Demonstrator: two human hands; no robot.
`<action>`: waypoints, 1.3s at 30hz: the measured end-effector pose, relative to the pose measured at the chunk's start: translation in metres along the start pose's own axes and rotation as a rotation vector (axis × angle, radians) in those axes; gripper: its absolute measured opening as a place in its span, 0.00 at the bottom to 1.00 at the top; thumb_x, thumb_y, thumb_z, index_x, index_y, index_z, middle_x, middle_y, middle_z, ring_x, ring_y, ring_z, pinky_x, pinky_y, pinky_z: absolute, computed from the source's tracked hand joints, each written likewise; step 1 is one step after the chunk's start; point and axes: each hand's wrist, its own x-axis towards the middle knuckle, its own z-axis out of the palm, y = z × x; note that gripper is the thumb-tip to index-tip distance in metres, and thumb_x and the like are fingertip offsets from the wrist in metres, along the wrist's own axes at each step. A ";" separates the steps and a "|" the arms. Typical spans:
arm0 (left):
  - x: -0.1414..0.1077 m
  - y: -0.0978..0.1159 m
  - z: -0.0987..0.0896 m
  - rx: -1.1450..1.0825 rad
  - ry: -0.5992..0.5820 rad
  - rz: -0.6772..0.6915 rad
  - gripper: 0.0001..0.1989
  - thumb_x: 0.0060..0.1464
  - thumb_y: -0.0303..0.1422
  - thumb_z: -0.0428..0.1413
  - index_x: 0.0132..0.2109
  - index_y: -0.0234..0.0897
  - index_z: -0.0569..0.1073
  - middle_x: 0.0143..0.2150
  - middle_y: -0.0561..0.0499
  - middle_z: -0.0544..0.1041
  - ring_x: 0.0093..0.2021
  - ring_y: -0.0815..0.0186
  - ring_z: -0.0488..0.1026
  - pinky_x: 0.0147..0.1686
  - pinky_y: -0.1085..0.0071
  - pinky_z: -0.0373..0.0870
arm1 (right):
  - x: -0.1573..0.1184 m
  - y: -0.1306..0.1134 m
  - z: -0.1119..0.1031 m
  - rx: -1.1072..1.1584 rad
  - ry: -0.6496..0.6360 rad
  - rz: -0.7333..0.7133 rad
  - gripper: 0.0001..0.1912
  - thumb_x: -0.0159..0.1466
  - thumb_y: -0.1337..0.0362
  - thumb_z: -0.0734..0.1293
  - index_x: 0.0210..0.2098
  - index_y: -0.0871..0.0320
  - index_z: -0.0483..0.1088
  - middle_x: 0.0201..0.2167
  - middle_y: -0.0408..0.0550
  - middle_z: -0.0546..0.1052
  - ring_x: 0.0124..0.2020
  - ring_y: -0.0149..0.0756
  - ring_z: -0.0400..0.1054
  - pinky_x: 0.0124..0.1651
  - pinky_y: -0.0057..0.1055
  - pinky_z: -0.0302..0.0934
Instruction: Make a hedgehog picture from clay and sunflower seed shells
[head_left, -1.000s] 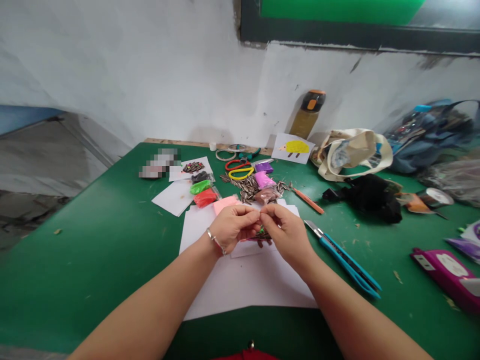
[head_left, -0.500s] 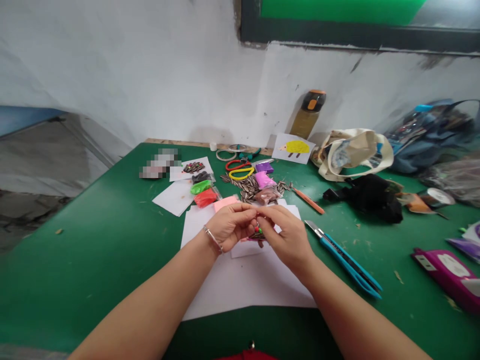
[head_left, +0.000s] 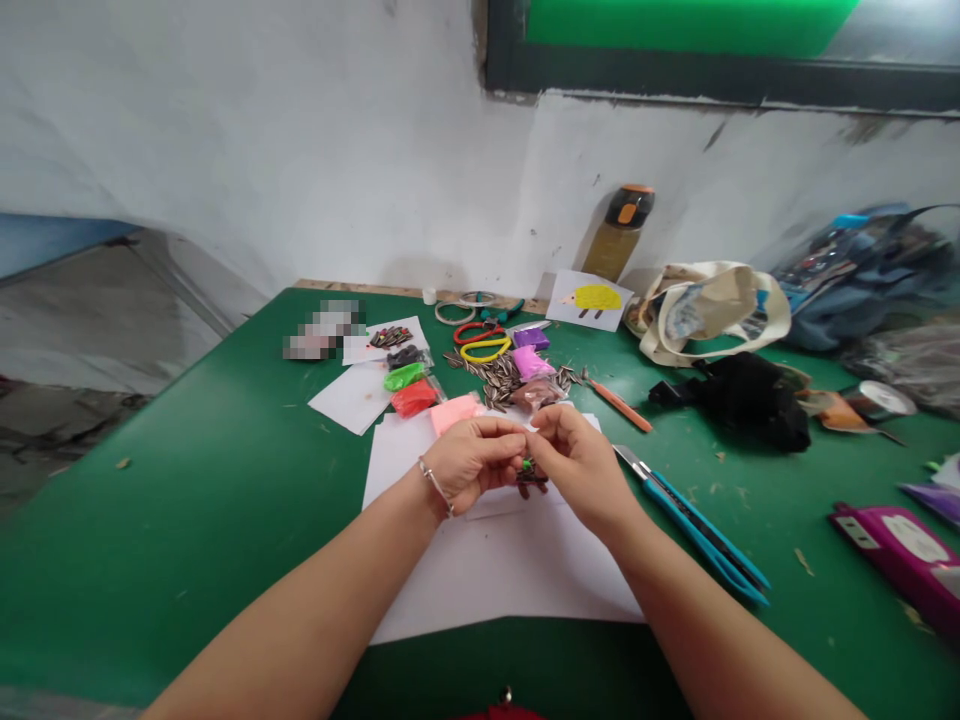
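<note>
Landmark: the white paper (head_left: 502, 585), lying nearest the wearer. Just right of it rests a blue cutter (head_left: 701, 535), oblique, blade end directed away and toward the paper. Over the paper's far half lies a seed-covered piece (head_left: 532, 477) bearing a green bit (head_left: 528, 464); it shows on the wearer's side of the fingertips. Its long axis cannot be told, most of its outline being covered; neither hand is clearly nearer. Left hand (head_left: 478, 465) and right hand (head_left: 586, 468), above the paper's far half, meet with thumbs and forefingers drawn together; whether anything is pinched cannot be told. At the paper's far-left edge, a pink packet (head_left: 454, 411); beyond its far edge, loose seeds (head_left: 499, 385), then scissors (head_left: 487, 359) with red and yellow handles.
</note>
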 end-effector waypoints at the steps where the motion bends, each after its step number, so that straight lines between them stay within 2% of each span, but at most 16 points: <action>1: 0.000 0.000 0.000 -0.003 0.000 0.000 0.13 0.40 0.30 0.67 0.34 0.29 0.76 0.24 0.52 0.71 0.23 0.75 0.67 0.25 0.79 0.65 | 0.000 0.001 0.000 0.035 -0.010 0.019 0.06 0.60 0.62 0.64 0.36 0.55 0.63 0.23 0.38 0.69 0.23 0.29 0.63 0.24 0.25 0.60; 4: 0.000 0.001 -0.001 -0.017 0.008 0.012 0.13 0.40 0.32 0.67 0.33 0.30 0.75 0.24 0.53 0.71 0.23 0.76 0.67 0.24 0.78 0.64 | 0.000 -0.001 0.001 0.051 -0.013 0.000 0.06 0.61 0.61 0.63 0.34 0.56 0.64 0.24 0.39 0.69 0.23 0.28 0.64 0.24 0.25 0.60; 9: 0.001 0.000 0.000 -0.038 0.000 0.043 0.13 0.41 0.35 0.67 0.31 0.30 0.74 0.23 0.53 0.70 0.22 0.75 0.66 0.23 0.77 0.63 | -0.003 -0.005 0.004 -0.152 -0.045 -0.129 0.05 0.60 0.63 0.65 0.36 0.55 0.66 0.28 0.41 0.71 0.24 0.28 0.65 0.27 0.26 0.60; 14: -0.001 0.001 0.002 -0.039 -0.006 0.034 0.15 0.39 0.33 0.68 0.33 0.29 0.75 0.27 0.50 0.73 0.25 0.71 0.69 0.26 0.74 0.67 | -0.004 -0.003 0.004 -0.231 -0.018 -0.169 0.05 0.60 0.63 0.65 0.37 0.55 0.66 0.29 0.41 0.71 0.25 0.29 0.65 0.29 0.27 0.61; 19: -0.002 0.005 0.002 -0.074 0.018 0.043 0.15 0.37 0.29 0.68 0.35 0.31 0.76 0.30 0.48 0.75 0.29 0.66 0.73 0.27 0.71 0.69 | -0.004 -0.002 0.004 -0.268 -0.024 -0.221 0.10 0.61 0.65 0.64 0.43 0.55 0.67 0.36 0.45 0.73 0.28 0.30 0.66 0.33 0.29 0.63; 23: -0.002 0.005 0.002 -0.043 0.055 0.032 0.14 0.39 0.31 0.68 0.35 0.32 0.76 0.32 0.49 0.76 0.30 0.66 0.74 0.29 0.69 0.71 | -0.004 -0.002 0.006 -0.275 -0.039 -0.252 0.13 0.61 0.66 0.64 0.46 0.54 0.66 0.39 0.46 0.72 0.30 0.31 0.66 0.34 0.30 0.63; 27: -0.002 0.002 0.004 0.013 0.026 0.053 0.13 0.42 0.35 0.67 0.33 0.31 0.76 0.28 0.49 0.75 0.29 0.66 0.74 0.29 0.70 0.70 | -0.004 -0.002 0.006 -0.297 -0.031 -0.229 0.08 0.61 0.66 0.63 0.41 0.55 0.67 0.34 0.44 0.72 0.30 0.32 0.65 0.33 0.29 0.61; 31: -0.001 0.000 0.004 0.016 0.035 0.027 0.14 0.41 0.37 0.67 0.32 0.31 0.76 0.30 0.47 0.76 0.31 0.65 0.74 0.32 0.67 0.72 | -0.003 -0.001 0.003 -0.337 -0.020 -0.257 0.02 0.62 0.66 0.62 0.36 0.56 0.66 0.30 0.43 0.71 0.30 0.32 0.64 0.33 0.29 0.59; 39: 0.003 -0.004 0.000 0.007 0.075 -0.005 0.16 0.39 0.37 0.68 0.33 0.31 0.76 0.32 0.47 0.76 0.33 0.64 0.73 0.33 0.68 0.69 | -0.001 0.000 0.000 -0.449 0.070 -0.369 0.07 0.63 0.67 0.61 0.34 0.55 0.71 0.32 0.47 0.70 0.34 0.35 0.65 0.36 0.31 0.60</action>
